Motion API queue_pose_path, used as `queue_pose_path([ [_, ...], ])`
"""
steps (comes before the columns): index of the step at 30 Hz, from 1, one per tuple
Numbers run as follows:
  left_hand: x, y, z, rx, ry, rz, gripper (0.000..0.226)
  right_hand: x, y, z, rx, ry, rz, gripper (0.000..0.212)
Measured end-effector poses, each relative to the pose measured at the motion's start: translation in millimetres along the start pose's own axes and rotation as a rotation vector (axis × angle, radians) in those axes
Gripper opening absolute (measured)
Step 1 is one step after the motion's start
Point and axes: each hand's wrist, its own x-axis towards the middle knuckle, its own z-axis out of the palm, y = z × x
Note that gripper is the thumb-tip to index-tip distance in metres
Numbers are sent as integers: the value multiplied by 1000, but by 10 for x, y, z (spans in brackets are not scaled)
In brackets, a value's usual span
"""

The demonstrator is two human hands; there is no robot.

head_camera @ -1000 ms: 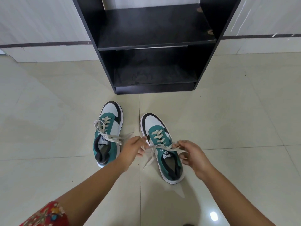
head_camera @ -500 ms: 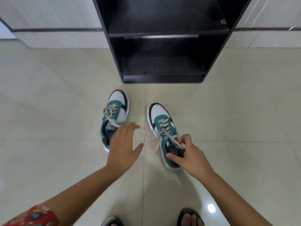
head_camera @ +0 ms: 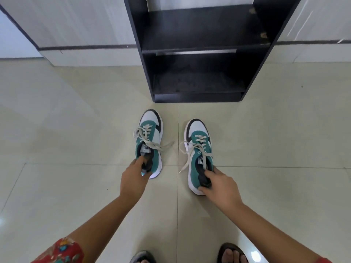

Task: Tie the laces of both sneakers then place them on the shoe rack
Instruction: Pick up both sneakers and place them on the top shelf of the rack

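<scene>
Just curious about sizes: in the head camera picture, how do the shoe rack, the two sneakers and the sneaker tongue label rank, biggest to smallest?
1. Shoe rack.
2. Left sneaker and right sneaker: they look alike, so no ranking.
3. Tongue label.

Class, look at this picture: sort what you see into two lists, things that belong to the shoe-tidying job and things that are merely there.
Belong to the job:
left sneaker
right sneaker
shoe rack
left hand, gripping the left sneaker's heel
right hand, gripping the right sneaker's heel

Merely there:
sandals on the person's feet
tiled floor
white wall panels
</scene>
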Motion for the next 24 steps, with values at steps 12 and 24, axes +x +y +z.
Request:
queue_pose_path([
  [12, -222, 722, -633, -180, 163, 335, 30, -54, -338, -1092, 17, 486, -233, 28],
  [24, -73, 2068, -1861, -202, 515, 633, 45, -20, -1084, -2775, 22, 857, -334, 28],
])
